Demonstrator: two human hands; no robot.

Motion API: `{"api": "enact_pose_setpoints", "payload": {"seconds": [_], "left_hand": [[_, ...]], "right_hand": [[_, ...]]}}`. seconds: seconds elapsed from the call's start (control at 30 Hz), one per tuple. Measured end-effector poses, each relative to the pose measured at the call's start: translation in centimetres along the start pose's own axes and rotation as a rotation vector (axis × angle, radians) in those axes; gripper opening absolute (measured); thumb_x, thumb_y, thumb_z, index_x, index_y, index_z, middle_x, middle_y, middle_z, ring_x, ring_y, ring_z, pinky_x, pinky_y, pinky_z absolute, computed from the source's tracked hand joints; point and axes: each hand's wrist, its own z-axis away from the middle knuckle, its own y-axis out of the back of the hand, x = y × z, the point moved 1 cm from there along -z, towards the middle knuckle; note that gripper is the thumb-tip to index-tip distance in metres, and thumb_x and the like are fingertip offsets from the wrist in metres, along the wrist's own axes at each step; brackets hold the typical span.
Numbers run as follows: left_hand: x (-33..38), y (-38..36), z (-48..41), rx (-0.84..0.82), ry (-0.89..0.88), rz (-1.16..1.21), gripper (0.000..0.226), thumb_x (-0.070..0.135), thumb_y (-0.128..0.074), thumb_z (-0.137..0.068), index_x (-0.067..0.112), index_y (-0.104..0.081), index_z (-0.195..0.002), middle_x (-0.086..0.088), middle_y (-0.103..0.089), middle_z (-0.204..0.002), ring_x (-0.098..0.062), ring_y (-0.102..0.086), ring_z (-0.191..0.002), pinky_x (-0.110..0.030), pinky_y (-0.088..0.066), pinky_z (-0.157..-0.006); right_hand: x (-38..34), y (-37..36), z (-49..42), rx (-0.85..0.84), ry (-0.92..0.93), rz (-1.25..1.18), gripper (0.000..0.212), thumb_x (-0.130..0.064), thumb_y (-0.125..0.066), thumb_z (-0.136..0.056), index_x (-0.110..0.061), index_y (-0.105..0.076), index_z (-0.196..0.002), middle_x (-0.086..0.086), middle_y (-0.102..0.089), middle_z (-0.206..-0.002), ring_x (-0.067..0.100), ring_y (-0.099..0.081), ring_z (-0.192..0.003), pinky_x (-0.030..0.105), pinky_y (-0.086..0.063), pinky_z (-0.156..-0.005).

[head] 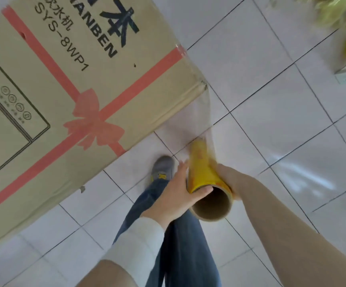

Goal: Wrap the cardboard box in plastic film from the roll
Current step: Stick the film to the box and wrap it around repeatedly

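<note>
Both hands hold the roll (pixel 204 175) of plastic film between them, low over the tiled floor (pixel 282 125). The left hand (pixel 179 191) lies flat against the near-left side of the roll, palm on the yellow wrap, thumb hooked over the rim of the open cardboard core; its grip is loose, fingers extended rather than curled. The right hand (pixel 229 177) closes around the opposite side of the roll, fingers mostly hidden behind it, so how tightly that grip is closed cannot be told. The core's open end faces the camera, just below both grips.

From the far end of the roll, beyond the grips, a sheet of clear film (pixel 199 114) stretches up and away to the corner of the cardboard box (pixel 68 79), where it is attached along the box edge. The film is taut and faintly wrinkled near the roll.

The box stands up and to the left of the grips, well clear of the hands. It is brown, printed with a red ribbon-and-bow design and black lettering.

Below the left grip are blue trouser legs (pixel 180 245) and a grey shoe (pixel 162 167) on the floor. The left forearm carries a white sleeve (pixel 139 241); the right forearm is bare.
</note>
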Motion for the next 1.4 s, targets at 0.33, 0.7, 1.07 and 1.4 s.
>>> {"api": "enact_pose_setpoints", "payload": {"seconds": [0.33,0.7,1.07,1.4], "left_hand": [[-4.6,-1.3,1.0,0.231,-0.111,0.003,0.036,0.042,-0.054,-0.088,0.034,-0.041,-0.121,0.021,-0.056,-0.106,0.006,-0.053,-0.097,-0.004,-0.041,-0.080],[-5.3,2.6,2.1,-0.168,-0.116,-0.340,0.081,0.052,-0.058,-0.082,0.033,-0.011,-0.145,0.017,-0.033,-0.137,-0.003,-0.033,-0.127,-0.022,-0.030,-0.101],[-13.2,5.5,6.2,0.091,-0.136,-0.198,0.048,0.043,-0.054,-0.087,0.028,-0.040,-0.130,0.016,-0.056,-0.112,0.005,-0.054,-0.102,0.001,-0.040,-0.078],[-13.6,6.8,6.3,-0.168,-0.152,-0.499,0.078,0.051,-0.055,-0.084,0.031,-0.013,-0.147,0.012,-0.023,-0.152,-0.009,-0.023,-0.139,-0.020,-0.020,-0.105]], "right_hand": [[4.4,-1.0,-1.4,-0.140,-0.016,-0.413,0.064,-0.060,-0.045,-0.091,-0.008,-0.051,-0.128,0.019,-0.070,-0.103,0.032,-0.070,-0.082,0.039,-0.055,-0.074],[6.3,-7.3,-0.9,-0.204,-0.035,-0.395,0.055,-0.056,-0.032,-0.097,-0.011,-0.058,-0.116,0.017,-0.065,-0.099,0.032,-0.062,-0.085,0.041,-0.050,-0.079],[9.4,-14.5,-2.0,-0.175,0.025,-0.602,0.062,-0.056,-0.040,-0.095,-0.012,-0.045,-0.137,0.017,-0.065,-0.106,0.029,-0.064,-0.085,0.037,-0.051,-0.071],[9.5,-18.1,-2.5,-0.157,0.031,-0.393,0.061,-0.059,-0.028,-0.097,-0.015,-0.043,-0.138,0.016,-0.061,-0.110,0.025,-0.061,-0.079,0.033,-0.050,-0.063]]}}
